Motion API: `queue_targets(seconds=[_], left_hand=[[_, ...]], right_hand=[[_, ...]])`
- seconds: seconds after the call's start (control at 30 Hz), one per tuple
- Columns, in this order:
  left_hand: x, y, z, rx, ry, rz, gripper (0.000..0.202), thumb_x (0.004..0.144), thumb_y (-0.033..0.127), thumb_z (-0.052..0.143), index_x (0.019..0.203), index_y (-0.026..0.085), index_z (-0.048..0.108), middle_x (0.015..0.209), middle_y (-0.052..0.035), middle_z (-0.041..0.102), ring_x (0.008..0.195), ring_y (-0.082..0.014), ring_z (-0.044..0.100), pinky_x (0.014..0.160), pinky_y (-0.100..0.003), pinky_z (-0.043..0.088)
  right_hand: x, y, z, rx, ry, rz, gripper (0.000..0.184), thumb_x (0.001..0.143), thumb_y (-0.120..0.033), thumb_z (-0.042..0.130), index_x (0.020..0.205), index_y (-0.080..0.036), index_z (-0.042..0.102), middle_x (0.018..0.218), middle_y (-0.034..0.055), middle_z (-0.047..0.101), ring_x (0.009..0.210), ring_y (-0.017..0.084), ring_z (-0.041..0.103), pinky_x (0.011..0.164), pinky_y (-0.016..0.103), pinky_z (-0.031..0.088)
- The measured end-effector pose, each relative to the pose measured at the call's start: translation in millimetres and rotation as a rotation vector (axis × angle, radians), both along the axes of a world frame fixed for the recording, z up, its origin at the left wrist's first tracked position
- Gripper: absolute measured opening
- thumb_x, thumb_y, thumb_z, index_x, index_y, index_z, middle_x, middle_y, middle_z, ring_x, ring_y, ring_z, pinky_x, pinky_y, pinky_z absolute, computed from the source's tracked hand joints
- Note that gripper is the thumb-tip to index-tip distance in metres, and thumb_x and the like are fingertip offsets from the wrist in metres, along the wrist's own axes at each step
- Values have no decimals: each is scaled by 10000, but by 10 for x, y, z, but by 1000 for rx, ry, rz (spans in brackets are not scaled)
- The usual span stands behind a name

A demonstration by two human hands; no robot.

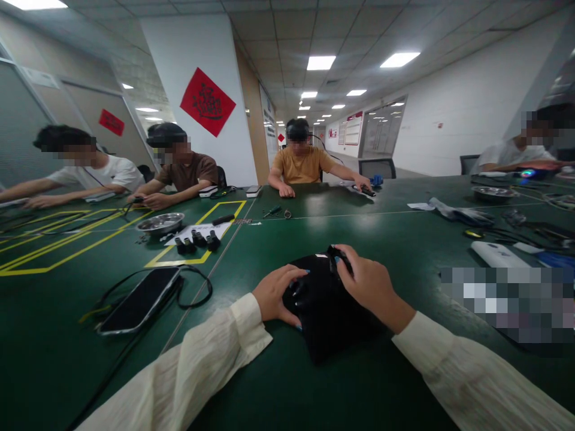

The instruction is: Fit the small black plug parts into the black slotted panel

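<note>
A dark, glossy black object (332,317), pouch-like with a pointed lower corner, lies on the green table in front of me. Its exact kind is hard to make out. My left hand (281,294) grips its left side, thumb below and fingers above, with small shiny bumps between them. At the upper right edge, my right hand (366,278) has its fingers closed around a small black piece (335,254). Whether that piece is part of the larger object I cannot tell. My right palm covers some of the black surface.
A phone (140,299) with black cables lies to the left. Beyond it are a metal bowl (160,224), several black cylindrical parts (197,240) and a screwdriver (272,211). On the right lie a white device (498,254) and cables. Co-workers sit around the table (251,251).
</note>
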State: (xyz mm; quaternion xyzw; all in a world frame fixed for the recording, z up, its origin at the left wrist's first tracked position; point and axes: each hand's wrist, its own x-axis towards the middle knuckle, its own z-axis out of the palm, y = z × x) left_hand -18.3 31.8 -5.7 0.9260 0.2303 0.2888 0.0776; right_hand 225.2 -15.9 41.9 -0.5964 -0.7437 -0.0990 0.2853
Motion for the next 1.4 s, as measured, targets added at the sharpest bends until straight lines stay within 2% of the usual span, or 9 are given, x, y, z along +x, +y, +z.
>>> queue_targets(seconds=[0.33,0.47,0.6,0.77,0.9,1.03,1.17,1.3,1.4], left_hand=[[11,0,5,77,-17,-18,982,463,670,721,1254,197,381,1095,-122,528,966,-258,557,801,-401,494],[10,-32,20,120,-13,58,943,471,696,698,1221,189,433,1109,-131,546,1022,-278,544,859,-420,459],[13,-46,25,226,-123,175,958,469,766,633,1197,171,451,1098,-144,567,1031,-293,537,903,-442,401],[25,-24,36,218,-120,179,868,527,814,535,1138,198,514,1085,-114,597,1049,-281,536,940,-425,355],[23,-28,33,209,-126,215,923,511,836,510,1160,179,497,1109,-132,588,1089,-291,515,958,-425,348],[17,-9,14,210,-52,173,929,511,802,565,1188,173,472,1120,-143,582,1109,-301,506,953,-425,358],[28,16,4,368,-37,62,823,591,753,568,1155,162,473,997,-115,625,955,-254,580,912,-410,378],[45,-8,36,570,-61,-3,639,723,700,488,1079,169,506,880,-67,643,857,-205,591,837,-356,394],[55,-53,92,614,-32,13,605,743,693,465,1043,170,511,861,-62,647,828,-198,596,792,-341,399]], right_hand=[[-35,-3,-79,-51,4,163,349,901,-341,339,1158,-164,495,927,80,702,697,204,667,559,266,397],[13,42,-88,-77,84,219,343,895,-320,336,1139,-139,493,841,87,695,676,202,657,576,268,404],[101,82,-61,-99,266,237,308,885,-298,342,1096,-141,502,665,38,650,576,170,624,538,245,389],[150,99,-43,-176,425,277,314,896,-316,335,1120,-151,483,532,-25,576,475,140,582,499,224,384],[141,106,-45,-178,435,286,357,911,-340,308,1180,-160,459,531,-30,570,485,141,586,519,229,401],[123,102,-59,-151,310,295,378,910,-370,323,1196,-166,464,633,11,618,565,162,606,550,246,400],[129,98,-118,-118,253,351,427,926,-396,271,1241,-151,423,683,36,624,598,179,606,563,265,400],[169,162,-202,-178,486,363,509,941,-444,129,1280,-160,381,553,-20,545,475,157,566,510,254,408],[217,259,-243,-216,688,274,554,933,-471,57,1275,-175,377,543,-41,513,419,140,537,465,242,406]])
